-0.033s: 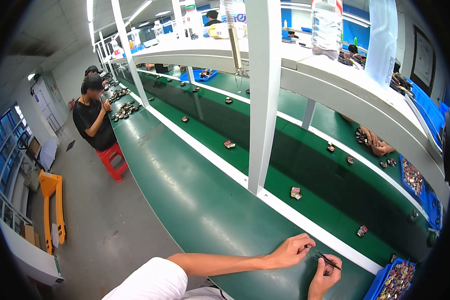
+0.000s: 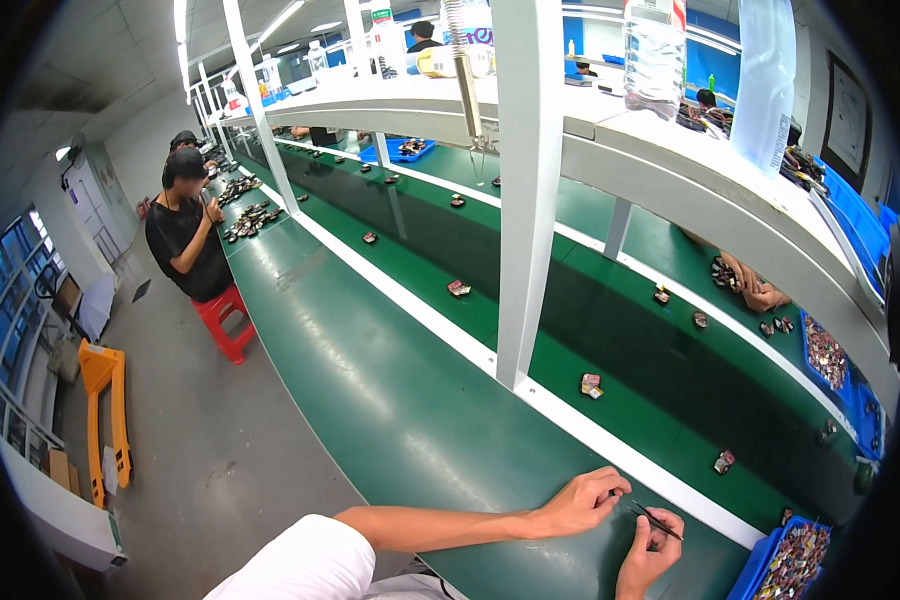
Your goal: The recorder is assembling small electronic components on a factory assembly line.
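My right hand (image 2: 647, 562) is closed round a pair of dark, slim tweezers (image 2: 660, 523), whose tips point up and left toward my other hand. Reaching across from the lower left, my left hand (image 2: 578, 503) has thumb and fingers pinched together just above the green worktop (image 2: 400, 420). Whatever it pinches, if anything, is too small to tell. A narrow gap separates the tweezer tips from the left fingertips. Beside my right hand stands a blue bin (image 2: 762, 562) heaped with small multicoloured parts (image 2: 800, 565).
Beyond a white rail (image 2: 430, 312), a green conveyor belt (image 2: 530, 430) carries small dark-and-red parts (image 2: 592, 385). A white post (image 2: 526, 200) rises to a shelf holding bottles (image 2: 654, 60). Across the belt are another person's hands (image 2: 755, 285). Another worker (image 2: 185, 230) sits far left.
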Demonstrator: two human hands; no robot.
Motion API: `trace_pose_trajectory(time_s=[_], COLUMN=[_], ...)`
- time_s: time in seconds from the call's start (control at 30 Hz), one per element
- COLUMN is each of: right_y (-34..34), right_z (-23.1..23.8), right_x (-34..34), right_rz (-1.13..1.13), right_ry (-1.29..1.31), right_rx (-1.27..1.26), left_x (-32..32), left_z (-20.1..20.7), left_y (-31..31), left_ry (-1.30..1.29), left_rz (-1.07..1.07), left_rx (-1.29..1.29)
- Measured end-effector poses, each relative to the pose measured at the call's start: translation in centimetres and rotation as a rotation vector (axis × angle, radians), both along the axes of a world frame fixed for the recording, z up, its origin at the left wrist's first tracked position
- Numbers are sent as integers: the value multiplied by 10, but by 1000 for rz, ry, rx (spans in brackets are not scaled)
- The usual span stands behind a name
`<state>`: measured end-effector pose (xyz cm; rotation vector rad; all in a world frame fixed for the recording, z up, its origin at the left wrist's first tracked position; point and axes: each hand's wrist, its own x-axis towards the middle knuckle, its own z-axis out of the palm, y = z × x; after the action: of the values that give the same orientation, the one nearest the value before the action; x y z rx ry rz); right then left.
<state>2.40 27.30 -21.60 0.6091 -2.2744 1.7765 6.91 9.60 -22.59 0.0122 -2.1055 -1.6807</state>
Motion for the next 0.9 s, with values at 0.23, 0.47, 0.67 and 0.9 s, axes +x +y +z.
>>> trace_pose_trajectory(time_s=[0.23,0.47,0.67,0.9], right_y=[1,-2,-3,-6], right_z=[-5,1,4,10], right_x=[-2,1,2,6], right_rz=[19,49,62,69], right_ry=[34,-45,-8,6], right_rx=[6,9,51,101], left_x=[2,0,0,2], left_z=[8,0,4,4], left_y=[-1,-1,-2,-4], left_ry=[-34,32,4,-19], left_rz=[1,9,-4,-3], left_rx=[47,-5,-3,1])
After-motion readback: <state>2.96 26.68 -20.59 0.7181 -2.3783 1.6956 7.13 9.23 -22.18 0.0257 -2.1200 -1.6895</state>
